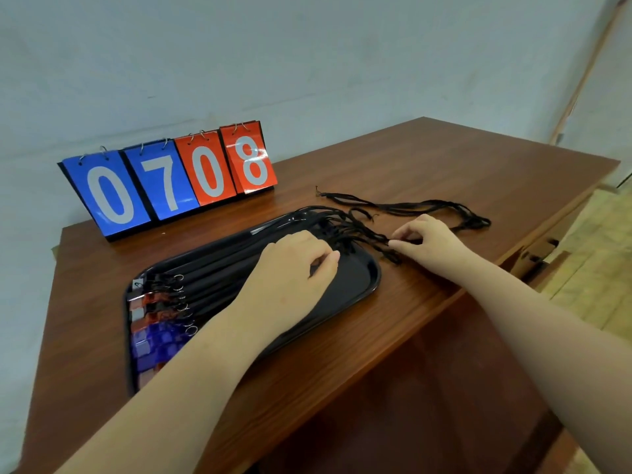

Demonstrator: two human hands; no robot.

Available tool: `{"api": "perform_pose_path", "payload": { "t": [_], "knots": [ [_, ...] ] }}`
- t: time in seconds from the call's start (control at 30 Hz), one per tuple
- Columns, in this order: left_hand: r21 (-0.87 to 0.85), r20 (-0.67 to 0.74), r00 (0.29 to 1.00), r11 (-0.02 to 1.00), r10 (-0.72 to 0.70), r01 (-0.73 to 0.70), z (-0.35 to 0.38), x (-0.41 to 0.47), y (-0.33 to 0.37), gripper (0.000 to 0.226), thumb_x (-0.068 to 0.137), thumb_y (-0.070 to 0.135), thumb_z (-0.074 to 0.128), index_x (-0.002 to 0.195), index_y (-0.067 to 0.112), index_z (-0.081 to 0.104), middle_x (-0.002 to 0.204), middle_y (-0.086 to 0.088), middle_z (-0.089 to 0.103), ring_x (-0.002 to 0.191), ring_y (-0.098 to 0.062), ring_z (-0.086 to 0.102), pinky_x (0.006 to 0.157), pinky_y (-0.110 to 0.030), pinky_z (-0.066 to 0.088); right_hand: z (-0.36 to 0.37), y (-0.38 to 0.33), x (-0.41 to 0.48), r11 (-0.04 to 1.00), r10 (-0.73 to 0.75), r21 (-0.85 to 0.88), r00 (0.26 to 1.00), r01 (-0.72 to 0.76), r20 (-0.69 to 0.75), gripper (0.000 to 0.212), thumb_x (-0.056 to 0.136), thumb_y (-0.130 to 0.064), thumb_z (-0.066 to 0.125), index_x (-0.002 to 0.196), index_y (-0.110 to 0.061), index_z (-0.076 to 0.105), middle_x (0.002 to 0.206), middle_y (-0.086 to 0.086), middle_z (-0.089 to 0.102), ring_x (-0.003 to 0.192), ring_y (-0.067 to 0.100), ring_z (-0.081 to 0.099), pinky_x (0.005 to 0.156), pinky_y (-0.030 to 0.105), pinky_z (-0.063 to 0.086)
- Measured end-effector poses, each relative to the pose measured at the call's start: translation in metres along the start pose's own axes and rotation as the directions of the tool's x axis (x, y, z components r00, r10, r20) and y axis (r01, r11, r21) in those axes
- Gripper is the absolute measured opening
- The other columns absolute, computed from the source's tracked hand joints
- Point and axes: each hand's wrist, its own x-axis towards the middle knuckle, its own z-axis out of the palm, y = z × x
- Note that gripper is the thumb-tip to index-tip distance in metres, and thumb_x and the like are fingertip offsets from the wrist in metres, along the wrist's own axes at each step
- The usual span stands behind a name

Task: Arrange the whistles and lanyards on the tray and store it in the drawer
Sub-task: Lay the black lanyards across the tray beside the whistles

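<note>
The brown table [444, 172] carries a black tray [374, 282] lying slantwise near its front edge, likely kept close so it can be lifted away once it is filled. A flip scoreboard [171, 179] reading 0708 stands at the far left corner, out of the way. The lanyards [219, 271] run side by side along the tray, and their tails spill over its right end. A few loose lanyards [410, 206] lie towards the table's right edge, not yet sorted. The red and blue whistles [157, 323] are lined up at the tray's left end. The left hand [294, 268] lies palm down on the cords with its fingers curled, seemingly to steady them, though I cannot tell whether it grips. The right hand [427, 237] pinches the stray tails between thumb and forefinger, probably to draw them straight.
</note>
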Motion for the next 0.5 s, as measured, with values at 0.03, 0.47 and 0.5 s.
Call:
{"api": "perform_pose_path", "payload": {
  "t": [0.03, 0.47, 0.5],
  "knots": [
    [-0.004, 0.003, 1.000, 1.000, -0.009, 0.009, -0.001, -0.002, -0.002, 0.031, 0.100, 0.036, 0.045, 0.088, 0.019, 0.068, 0.092, 0.008, 0.061, 0.090, -0.008, 0.056, 0.089, -0.040, 0.047, 0.000, 0.000, -0.001, 1.000, -0.007, -0.014, 1.000, 0.007, 0.006, 0.018, 0.089, -0.038, 0.069, 0.102, -0.025, 0.071, 0.111, -0.005, 0.054, 0.103, 0.014, 0.054, 0.095, 0.034, 0.048],
    [0.007, -0.007, 0.999, 0.999, -0.043, 0.043, -0.017, -0.014, -0.011, 0.027, 0.101, 0.034, 0.047, 0.094, 0.023, 0.070, 0.092, 0.011, 0.060, 0.090, -0.004, 0.057, 0.087, -0.028, 0.047, -0.008, -0.029, 0.003, 0.979, 0.141, 0.162, 0.986, -0.124, -0.094, 0.015, 0.103, -0.029, 0.047, 0.097, -0.022, 0.058, 0.098, -0.011, 0.065, 0.109, 0.021, 0.056, 0.113, 0.050, 0.028],
    [0.007, -0.003, 0.999, 0.999, -0.048, 0.048, -0.017, -0.015, -0.011, 0.027, 0.101, 0.035, 0.046, 0.095, 0.023, 0.070, 0.093, 0.011, 0.060, 0.090, -0.004, 0.057, 0.085, -0.026, 0.047, -0.009, -0.030, 0.003, 0.967, 0.135, 0.232, 0.984, -0.105, -0.115, 0.014, 0.102, -0.030, 0.048, 0.096, -0.023, 0.059, 0.097, -0.013, 0.065, 0.112, 0.018, 0.056, 0.112, 0.050, 0.032]
  ]
}}
